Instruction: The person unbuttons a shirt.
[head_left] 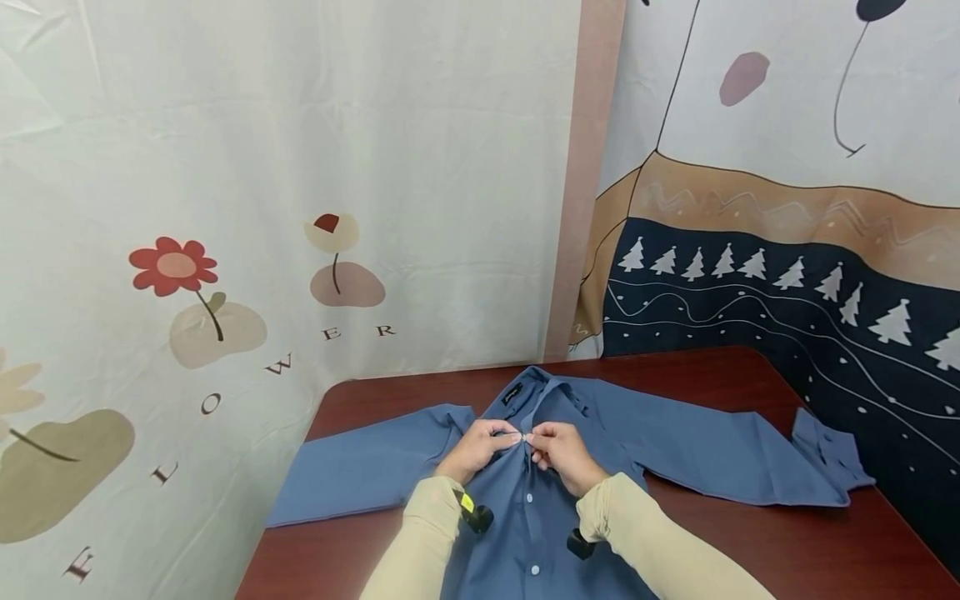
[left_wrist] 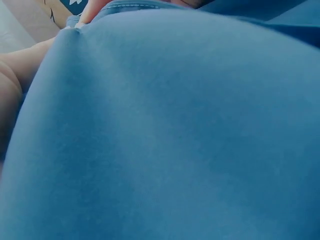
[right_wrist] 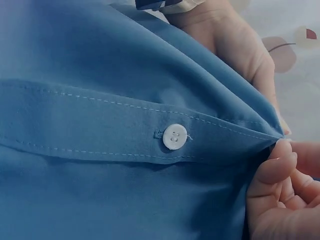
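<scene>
A blue long-sleeved shirt (head_left: 487, 533) lies front up, its collar away from me and sleeves spread to both sides. My left hand (head_left: 480, 447) pinches the front edge below the collar. Opposite it, my right hand (head_left: 566, 457) pinches the same spot between thumb and fingers. A small white button (head_left: 523, 437) shows between the fingertips; whether it is through its hole cannot be told. Farther down the placket, a white button (right_wrist: 175, 136) sits through its buttonhole. Raised blue cloth (left_wrist: 165, 125) fills most of the left wrist view, hiding much of the left hand.
The shirt lies on a reddish-brown table (head_left: 352, 550). A pale printed curtain (head_left: 450, 167) hangs behind and to the left, with a dark tree-patterned cloth (head_left: 720, 333) to the right. The right cuff (head_left: 828, 450) is folded up near the table's right edge.
</scene>
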